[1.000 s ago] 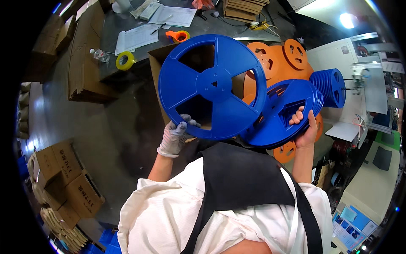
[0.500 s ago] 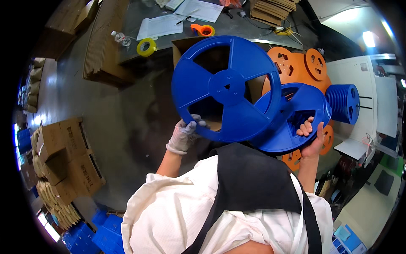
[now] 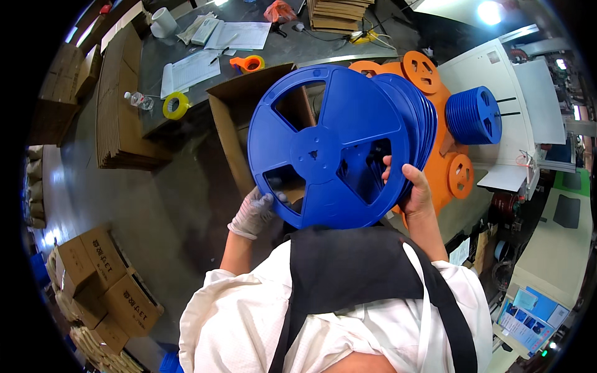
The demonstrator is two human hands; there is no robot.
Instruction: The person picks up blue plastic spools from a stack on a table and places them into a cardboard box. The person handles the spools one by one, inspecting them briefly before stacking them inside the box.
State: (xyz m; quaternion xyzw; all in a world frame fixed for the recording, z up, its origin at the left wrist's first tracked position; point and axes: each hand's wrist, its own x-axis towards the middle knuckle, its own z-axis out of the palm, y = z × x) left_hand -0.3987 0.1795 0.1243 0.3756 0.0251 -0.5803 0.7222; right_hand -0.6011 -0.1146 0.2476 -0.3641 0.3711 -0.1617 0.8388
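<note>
A large blue plastic reel flange [image 3: 316, 152], with a round hub and wedge-shaped cutouts, faces me in front of my chest. My left hand [image 3: 254, 214], in a pale glove, grips its lower left rim, the fingers curling through a cutout. Behind its right side, several more blue flanges [image 3: 424, 127] stand stacked closely together. My bare right hand [image 3: 415, 189] clasps the right edge of the stack, thumb outside and fingertips showing through the front flange's cutout. Partly hidden behind the flanges is an open cardboard box [image 3: 227, 140].
An orange stand with round orange discs [image 3: 460, 176] is at the right, beside a blue flange stack on rods [image 3: 466, 115]. The grey table [image 3: 205, 96] carries papers, yellow tape [image 3: 175, 105], an orange tape dispenser [image 3: 251, 63] and a bottle [image 3: 138, 100]. Cartons [image 3: 124, 298] stand lower left.
The stack in my right hand has moved left and turned upright, now lining up behind the front flange. My view has swung right, and more of the open box shows.
</note>
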